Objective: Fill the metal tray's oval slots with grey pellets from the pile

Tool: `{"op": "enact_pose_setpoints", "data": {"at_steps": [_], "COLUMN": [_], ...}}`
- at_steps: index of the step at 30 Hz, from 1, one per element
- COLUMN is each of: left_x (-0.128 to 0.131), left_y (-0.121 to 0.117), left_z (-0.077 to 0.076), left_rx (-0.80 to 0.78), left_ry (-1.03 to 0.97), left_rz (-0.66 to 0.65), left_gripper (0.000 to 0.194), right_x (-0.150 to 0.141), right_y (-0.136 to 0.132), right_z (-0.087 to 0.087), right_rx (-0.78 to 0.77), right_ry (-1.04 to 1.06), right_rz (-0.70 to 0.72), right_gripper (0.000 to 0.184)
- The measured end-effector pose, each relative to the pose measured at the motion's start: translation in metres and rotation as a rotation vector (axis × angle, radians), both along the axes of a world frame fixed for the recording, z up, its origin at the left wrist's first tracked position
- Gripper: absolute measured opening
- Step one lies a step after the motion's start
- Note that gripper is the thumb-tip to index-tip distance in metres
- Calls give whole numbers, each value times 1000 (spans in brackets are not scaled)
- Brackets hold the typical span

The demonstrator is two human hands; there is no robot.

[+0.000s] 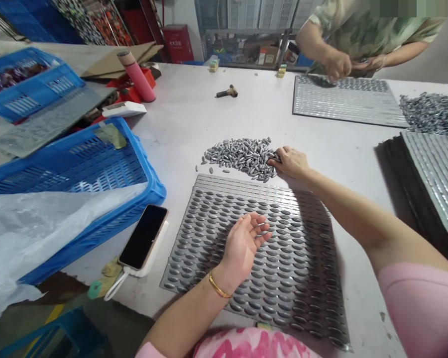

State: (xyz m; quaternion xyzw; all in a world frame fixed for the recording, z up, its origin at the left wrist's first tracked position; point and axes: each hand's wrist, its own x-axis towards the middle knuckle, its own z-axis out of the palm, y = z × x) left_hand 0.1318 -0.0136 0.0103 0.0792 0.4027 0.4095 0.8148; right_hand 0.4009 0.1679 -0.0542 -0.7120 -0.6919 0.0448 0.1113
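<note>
My right hand [291,162] is at the right edge of a pile of small silvery-grey oval pieces [242,154], its fingers closed on some of them. Over the middle of a grey ridged sheet [224,183] hovers my left hand [243,244], palm turned sideways, fingers loosely curved and apart. Whether anything lies in that palm is hidden. Rows of oval pieces fill most of the sheet, while its far strip shows bare grooves. A gold bracelet [219,286] circles my left wrist.
Left are a phone [144,236], a blue crate [155,181] with plastic film and a pink bottle [138,77]. A stack of ridged sheets [436,184] stands right. Across the table, a person's hands [338,64] work above another sheet [343,107], beside a second pile [433,113].
</note>
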Motion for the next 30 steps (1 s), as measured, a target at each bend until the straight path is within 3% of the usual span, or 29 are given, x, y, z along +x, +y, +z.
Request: {"op": "enact_pose_setpoints", "data": {"at_steps": [5, 9, 15, 20, 24, 30], "left_x": [-3, -4, 0, 5, 10, 30], "left_y": [1, 3, 5, 4, 1, 9], "left_z": [-1, -1, 3, 2, 3, 16], "left_rx": [-31, -45, -78, -97, -119, -120], "left_ry": [0, -6, 18, -1, -17, -50], "left_rz": [1, -19, -23, -23, -31, -19], "left_gripper": [17, 16, 13, 13, 13, 16], "right_x": [0, 15, 33, 24, 11, -6], "right_y": [0, 11, 11, -6, -13, -37], "right_z": [3, 15, 37, 42, 45, 71], "right_rx": [-24, -8, -6, 61, 61, 125], "right_ry": [154, 399, 1032, 1490, 2011, 2109], "right_rz": [-98, -207, -321, -366, -568, -623], "right_gripper": [38, 28, 30, 42, 43, 34]}}
